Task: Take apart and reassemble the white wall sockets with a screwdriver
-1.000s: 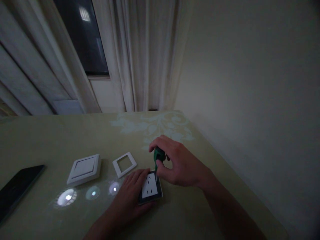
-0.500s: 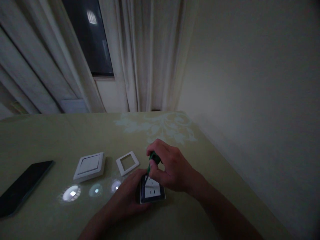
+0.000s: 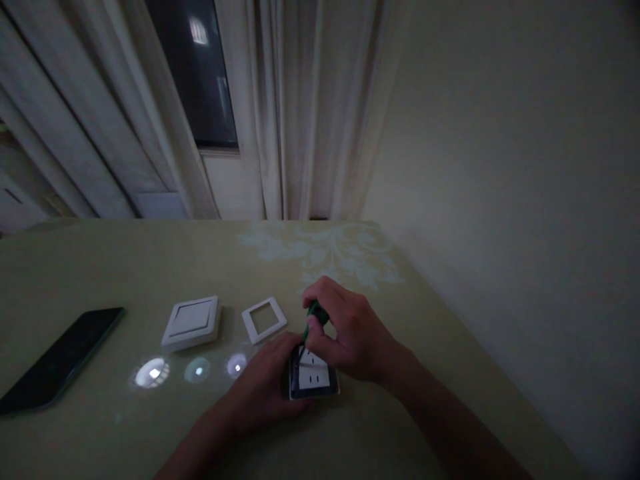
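A wall socket point(image 3: 315, 378) with a white face and dark surround sits on the table in front of me. My left hand point(image 3: 267, 377) grips it along its left side, the thumb at its near edge. In my right hand point(image 3: 343, 330) is a screwdriver with a green and black handle point(image 3: 318, 312), held between thumb and fingers. Its thin shaft slants down to the left part of the socket's dark surround; the tip is too small to make out. Just beyond my left hand lies a white square cover frame point(image 3: 264, 320).
To the left rests a white wall switch point(image 3: 193, 323), and farther left a dark phone point(image 3: 63, 360). The glossy table point(image 3: 150, 260) carries bright light reflections. A pale wall point(image 3: 500, 200) runs along its right side, with curtains point(image 3: 300, 113) behind it.
The whole view has shifted slightly, so everything on the table appears a little farther right and higher. Both hands keep their holds on the socket and the screwdriver.
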Tool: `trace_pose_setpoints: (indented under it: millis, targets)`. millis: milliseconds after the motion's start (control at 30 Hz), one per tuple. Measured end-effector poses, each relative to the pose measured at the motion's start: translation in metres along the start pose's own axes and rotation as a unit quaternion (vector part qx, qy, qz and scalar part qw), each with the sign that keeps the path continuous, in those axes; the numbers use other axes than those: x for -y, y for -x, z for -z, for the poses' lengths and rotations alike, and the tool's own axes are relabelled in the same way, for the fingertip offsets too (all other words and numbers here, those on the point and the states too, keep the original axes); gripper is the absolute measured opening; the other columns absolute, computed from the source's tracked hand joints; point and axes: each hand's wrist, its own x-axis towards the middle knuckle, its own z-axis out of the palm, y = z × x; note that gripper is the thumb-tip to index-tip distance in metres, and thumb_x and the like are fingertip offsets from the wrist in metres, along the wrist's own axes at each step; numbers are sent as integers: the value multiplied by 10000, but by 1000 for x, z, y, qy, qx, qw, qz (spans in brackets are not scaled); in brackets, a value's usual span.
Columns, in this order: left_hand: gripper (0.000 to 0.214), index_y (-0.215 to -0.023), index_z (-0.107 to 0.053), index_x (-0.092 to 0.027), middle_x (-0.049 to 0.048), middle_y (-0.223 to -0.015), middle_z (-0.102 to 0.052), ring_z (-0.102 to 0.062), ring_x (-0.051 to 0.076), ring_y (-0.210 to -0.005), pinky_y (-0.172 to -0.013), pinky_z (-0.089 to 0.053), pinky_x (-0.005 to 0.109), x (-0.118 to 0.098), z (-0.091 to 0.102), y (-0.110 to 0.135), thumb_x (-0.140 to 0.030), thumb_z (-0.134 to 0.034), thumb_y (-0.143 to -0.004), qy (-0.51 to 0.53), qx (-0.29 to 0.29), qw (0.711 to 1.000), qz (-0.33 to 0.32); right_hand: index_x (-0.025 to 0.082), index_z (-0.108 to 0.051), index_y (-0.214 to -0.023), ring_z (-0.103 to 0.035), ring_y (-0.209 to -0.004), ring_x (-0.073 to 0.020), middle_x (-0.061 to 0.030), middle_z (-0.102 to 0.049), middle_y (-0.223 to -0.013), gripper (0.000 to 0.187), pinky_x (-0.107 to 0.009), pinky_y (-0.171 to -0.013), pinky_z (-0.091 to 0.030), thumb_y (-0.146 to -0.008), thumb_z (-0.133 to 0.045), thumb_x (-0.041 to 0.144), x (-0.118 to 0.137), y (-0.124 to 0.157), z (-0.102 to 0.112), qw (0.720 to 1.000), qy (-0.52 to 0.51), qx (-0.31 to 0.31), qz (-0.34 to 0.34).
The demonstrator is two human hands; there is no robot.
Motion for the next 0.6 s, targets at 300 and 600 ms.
trace_pose_setpoints:
  millis: [300, 600]
  targets:
    - [923, -1526, -464, -373, 106, -1403, -690, -647, 428, -1308, -1078, -550, 601, 8, -3, 1, -328, -922, -726, -10, -4, 1000, -17, 219, -551, -1044, -560, -830, -168, -3, -584, -944, 152, -302, -753, -445, -907, -550, 154, -1, -1, 5, 999, -27, -13, -17]
    - [889, -1504, -484, -360, 111, -1442, -665, -642, 425, -1303, -1072, -551, 608, 5, -3, 0, -332, -925, -733, -16, -2, 1000, -12, 227, -543, -1038, -562, -820, -168, 0, -581, -938, 160, -303, -752, -445, -901, -548, 145, -3, -1, 0, 1000, -12, -11, -25]
